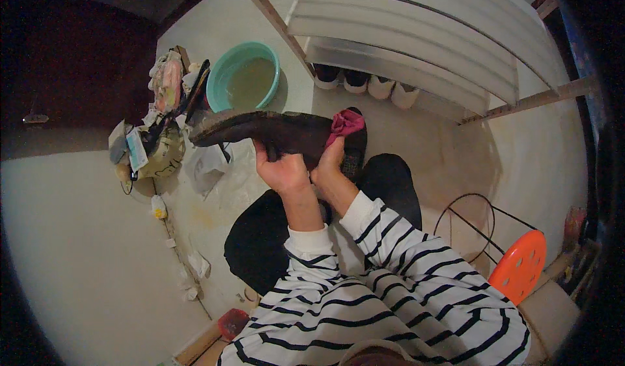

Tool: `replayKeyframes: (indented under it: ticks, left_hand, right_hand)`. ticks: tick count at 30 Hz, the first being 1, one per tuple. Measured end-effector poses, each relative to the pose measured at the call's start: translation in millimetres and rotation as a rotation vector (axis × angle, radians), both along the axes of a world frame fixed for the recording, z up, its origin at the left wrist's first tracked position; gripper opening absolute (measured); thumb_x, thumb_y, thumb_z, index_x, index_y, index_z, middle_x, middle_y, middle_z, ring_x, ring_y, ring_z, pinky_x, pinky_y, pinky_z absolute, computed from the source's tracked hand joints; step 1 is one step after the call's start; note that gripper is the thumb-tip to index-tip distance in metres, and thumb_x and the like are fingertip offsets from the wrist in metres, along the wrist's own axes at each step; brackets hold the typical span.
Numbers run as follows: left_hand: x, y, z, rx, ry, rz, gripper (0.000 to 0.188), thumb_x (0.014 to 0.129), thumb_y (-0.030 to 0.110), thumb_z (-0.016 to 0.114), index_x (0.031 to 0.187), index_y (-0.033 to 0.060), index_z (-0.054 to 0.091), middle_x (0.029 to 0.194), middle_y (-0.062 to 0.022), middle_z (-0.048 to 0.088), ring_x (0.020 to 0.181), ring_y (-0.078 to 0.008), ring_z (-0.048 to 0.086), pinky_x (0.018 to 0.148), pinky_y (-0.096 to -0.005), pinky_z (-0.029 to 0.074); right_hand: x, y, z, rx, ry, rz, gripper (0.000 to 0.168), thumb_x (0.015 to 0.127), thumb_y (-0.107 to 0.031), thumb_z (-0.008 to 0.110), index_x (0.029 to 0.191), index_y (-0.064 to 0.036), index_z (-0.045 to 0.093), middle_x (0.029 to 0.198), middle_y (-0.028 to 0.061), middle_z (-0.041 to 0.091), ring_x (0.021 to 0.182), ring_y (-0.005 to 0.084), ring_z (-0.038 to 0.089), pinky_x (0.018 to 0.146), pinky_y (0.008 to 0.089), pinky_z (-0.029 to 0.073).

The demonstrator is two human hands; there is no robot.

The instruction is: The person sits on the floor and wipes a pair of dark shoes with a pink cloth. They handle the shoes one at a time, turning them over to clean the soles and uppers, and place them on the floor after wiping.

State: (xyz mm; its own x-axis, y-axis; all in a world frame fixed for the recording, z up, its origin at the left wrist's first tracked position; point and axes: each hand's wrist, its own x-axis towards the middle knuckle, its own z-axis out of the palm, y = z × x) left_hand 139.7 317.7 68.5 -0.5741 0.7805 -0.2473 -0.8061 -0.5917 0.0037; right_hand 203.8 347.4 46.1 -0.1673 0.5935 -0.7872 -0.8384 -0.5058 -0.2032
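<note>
A long dark brown boot (pixel 288 129) lies sideways across my hands, its toe end to the left. My left hand (pixel 283 171) grips it from below near the middle, the thumb up along its side. In my right hand (pixel 332 163) is a crumpled magenta cloth (pixel 347 122), which rests against the boot's right end. Most of the right fingers are hidden behind the boot. Beyond the boot, a turquoise plastic basin (pixel 213 85) holds cloudy water. My knees in black trousers (pixel 393 183) are bent on either side of my forearms.
A rack with translucent covers (pixel 390 19) stands at upper right, several pale shoes (pixel 381 87) beneath it. Bags and wrapped items (pixel 166 85) line the left. A plastic bag (pixel 205 168) lies on the floor. An orange-topped stool (pixel 520 266) lies tipped at right.
</note>
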Motion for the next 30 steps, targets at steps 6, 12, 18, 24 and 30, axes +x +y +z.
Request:
replayKeyframes:
  ticks: [6, 12, 18, 24, 30]
  left_hand:
    - [13, 6, -19, -0.722, 0.885, 0.013, 0.033, 0.099, 0.013, 0.04, 0.125, -0.0023, 0.054, 0.127, -0.0143, 0.056, 0.121, -0.0269, 0.05, 0.109, -0.0436, 0.036]
    - [-23, -6, -52, -0.051, 0.047, 0.01, 0.034, 0.098, 0.002, 0.038, 0.129, -0.0063, 0.047, 0.134, -0.0178, 0.049, 0.123, -0.0289, 0.047, 0.11, -0.0435, 0.035]
    - [-6, 9, -41, -0.09, 0.143, 0.073, 0.034, 0.099, 0.007, 0.037, 0.129, -0.0053, 0.048, 0.132, -0.0194, 0.051, 0.121, -0.0305, 0.048, 0.11, -0.0446, 0.035]
    - [-7, 11, -5, -0.261, 0.035, 0.046, 0.034, 0.099, 0.015, 0.044, 0.126, -0.0031, 0.052, 0.131, -0.015, 0.054, 0.121, -0.0291, 0.05, 0.109, -0.0438, 0.036]
    - [-10, 3, -22, -0.337, 0.065, 0.121, 0.033, 0.097, 0.011, 0.045, 0.124, -0.0051, 0.052, 0.127, -0.0184, 0.056, 0.118, -0.0329, 0.052, 0.106, -0.0466, 0.038]
  right_hand:
    - [33, 14, -88, 0.396, 0.709, 0.306, 0.047, 0.097, -0.046, 0.035, 0.119, -0.011, 0.057, 0.113, 0.0093, 0.064, 0.095, 0.0288, 0.065, 0.085, 0.0452, 0.053]
    - [84, 8, -49, 0.362, 0.434, 0.255, 0.049, 0.099, -0.046, 0.034, 0.132, -0.011, 0.047, 0.123, 0.0094, 0.059, 0.109, 0.0279, 0.059, 0.098, 0.0465, 0.046]
    - [44, 5, -44, 0.189, 0.038, 0.26, 0.047, 0.102, -0.043, 0.032, 0.129, -0.009, 0.049, 0.125, 0.0096, 0.057, 0.112, 0.0278, 0.057, 0.097, 0.0466, 0.045]
    - [62, -24, -101, 0.111, -0.086, 0.663, 0.039, 0.102, -0.033, 0.039, 0.127, -0.007, 0.052, 0.116, 0.0082, 0.062, 0.1, 0.0213, 0.062, 0.08, 0.0374, 0.054]
    - [119, 15, -43, 0.787, -0.756, 0.603, 0.031, 0.092, -0.02, 0.061, 0.118, -0.002, 0.058, 0.099, 0.0066, 0.065, 0.087, 0.0154, 0.062, 0.074, 0.0315, 0.051]
